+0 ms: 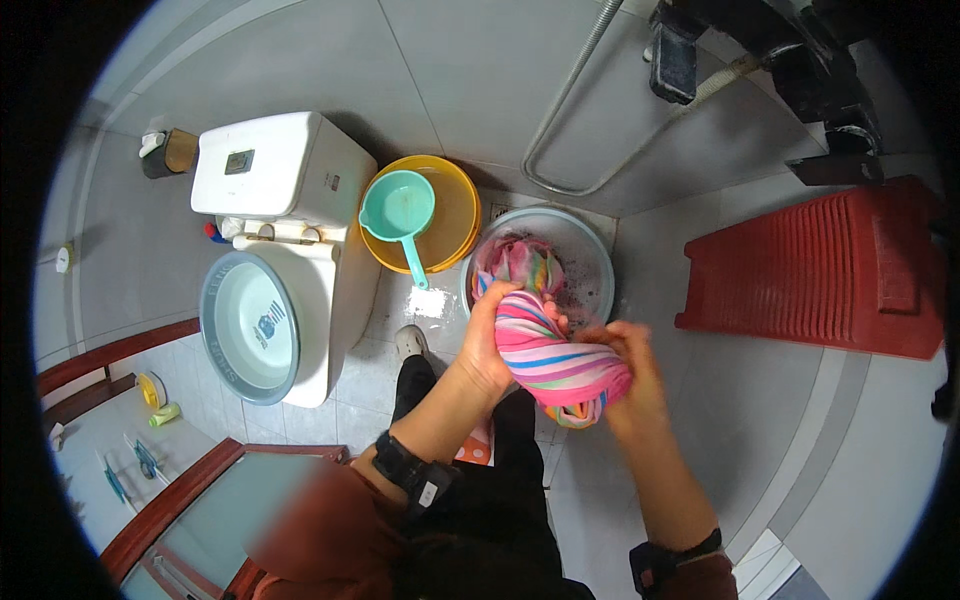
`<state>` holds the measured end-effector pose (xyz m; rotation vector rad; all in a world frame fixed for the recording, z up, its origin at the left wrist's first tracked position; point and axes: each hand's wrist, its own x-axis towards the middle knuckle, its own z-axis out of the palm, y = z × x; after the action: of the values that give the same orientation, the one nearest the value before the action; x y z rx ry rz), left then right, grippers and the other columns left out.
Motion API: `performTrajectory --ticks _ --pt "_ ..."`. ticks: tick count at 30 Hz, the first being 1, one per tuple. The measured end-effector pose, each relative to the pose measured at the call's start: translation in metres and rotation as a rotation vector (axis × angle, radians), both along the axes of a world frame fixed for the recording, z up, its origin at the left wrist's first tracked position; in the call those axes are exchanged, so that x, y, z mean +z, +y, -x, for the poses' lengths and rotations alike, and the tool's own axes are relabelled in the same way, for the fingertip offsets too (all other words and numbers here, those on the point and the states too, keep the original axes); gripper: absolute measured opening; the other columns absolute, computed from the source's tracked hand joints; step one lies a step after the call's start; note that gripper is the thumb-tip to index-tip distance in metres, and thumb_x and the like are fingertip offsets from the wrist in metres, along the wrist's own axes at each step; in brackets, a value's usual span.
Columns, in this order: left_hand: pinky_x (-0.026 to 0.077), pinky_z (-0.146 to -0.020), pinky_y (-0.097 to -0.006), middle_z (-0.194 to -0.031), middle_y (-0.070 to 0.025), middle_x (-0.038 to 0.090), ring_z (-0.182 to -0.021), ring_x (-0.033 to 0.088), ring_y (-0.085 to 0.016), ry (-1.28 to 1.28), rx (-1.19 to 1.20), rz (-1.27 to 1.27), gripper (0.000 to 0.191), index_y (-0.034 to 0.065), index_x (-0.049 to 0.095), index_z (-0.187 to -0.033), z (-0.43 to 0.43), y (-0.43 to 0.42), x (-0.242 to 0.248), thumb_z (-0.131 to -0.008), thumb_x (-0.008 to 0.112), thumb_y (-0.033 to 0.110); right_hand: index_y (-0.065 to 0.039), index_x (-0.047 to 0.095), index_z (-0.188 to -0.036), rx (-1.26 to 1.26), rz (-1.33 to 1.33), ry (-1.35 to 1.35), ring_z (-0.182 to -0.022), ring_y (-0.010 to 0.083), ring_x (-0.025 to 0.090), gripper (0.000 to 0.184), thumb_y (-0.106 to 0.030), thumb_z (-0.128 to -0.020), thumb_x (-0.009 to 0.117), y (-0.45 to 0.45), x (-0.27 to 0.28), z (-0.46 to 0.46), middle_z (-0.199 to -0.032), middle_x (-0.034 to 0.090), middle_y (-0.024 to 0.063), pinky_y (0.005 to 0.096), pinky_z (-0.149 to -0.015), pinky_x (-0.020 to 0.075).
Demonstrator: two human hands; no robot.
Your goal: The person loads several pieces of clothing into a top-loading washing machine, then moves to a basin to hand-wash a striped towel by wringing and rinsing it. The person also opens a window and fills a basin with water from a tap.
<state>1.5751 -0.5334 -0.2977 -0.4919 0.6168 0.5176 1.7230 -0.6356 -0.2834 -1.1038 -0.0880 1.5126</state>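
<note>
A pink cloth with striped bands of white, blue, purple and green is bunched and twisted between my two hands. My left hand grips its upper left part, thumb along the stripes. Around its lower right end, my right hand is closed and slightly blurred. Just beyond my hands stands a grey-blue plastic basin with dark, sudsy water in it. More wet pink cloth lies in that basin; whether it joins the held cloth I cannot tell.
Left of the basin, a turquoise dipper rests over yellow basins. Another grey-blue basin sits on the white toilet. To the right is a red plastic washboard. A metal shower hose hangs along the wall.
</note>
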Motion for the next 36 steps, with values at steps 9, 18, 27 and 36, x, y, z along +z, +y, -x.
performTrajectory --ticks 9,18,27,36 --pt "0.045 -0.073 -0.0431 -0.074 -0.0145 0.057 -0.072 0.053 -0.03 -0.21 -0.025 0.247 0.025 0.0017 0.051 -0.075 -0.004 -0.028 0.004 -0.071 0.05 0.027 -0.015 0.028 -0.129 -0.075 -0.726 -0.674 -0.124 0.0343 0.028 0.092 -0.036 -0.055 0.078 0.002 0.044 0.006 -0.134 0.027 0.0173 0.0425 -0.095 0.0302" --pt "0.045 -0.076 -0.0365 -0.096 -0.0137 0.056 -0.081 0.056 -0.024 -0.117 -0.201 0.245 0.041 -0.0029 0.046 -0.105 -0.005 -0.047 0.012 -0.075 0.05 0.026 -0.002 0.057 -0.081 0.356 -0.823 -0.511 -0.094 0.0327 0.056 0.018 -0.008 -0.067 0.067 -0.006 0.085 0.014 -0.09 0.059 0.0139 0.043 -0.083 0.0418" --pt "0.047 -0.074 -0.0357 -0.082 -0.0129 0.058 -0.075 0.059 -0.023 0.353 -0.192 -0.431 0.021 -0.003 0.051 -0.093 -0.011 -0.036 0.037 -0.077 0.049 0.01 -0.004 0.053 -0.082 -0.406 0.024 0.011 -0.062 0.0195 0.055 0.014 -0.017 -0.084 0.051 -0.023 0.012 0.014 -0.068 0.054 0.0069 0.0301 -0.059 0.0461" --pt "0.046 -0.062 -0.028 -0.074 -0.0081 0.056 -0.067 0.057 -0.017 0.509 -0.457 -1.174 0.014 -0.0024 0.051 -0.086 0.003 -0.019 0.04 -0.073 0.049 -0.003 -0.004 0.054 -0.08 -0.061 0.336 0.352 -0.051 0.014 0.051 0.017 -0.021 -0.083 0.05 -0.005 -0.019 0.035 -0.064 0.055 0.0048 0.0265 -0.05 0.0451"
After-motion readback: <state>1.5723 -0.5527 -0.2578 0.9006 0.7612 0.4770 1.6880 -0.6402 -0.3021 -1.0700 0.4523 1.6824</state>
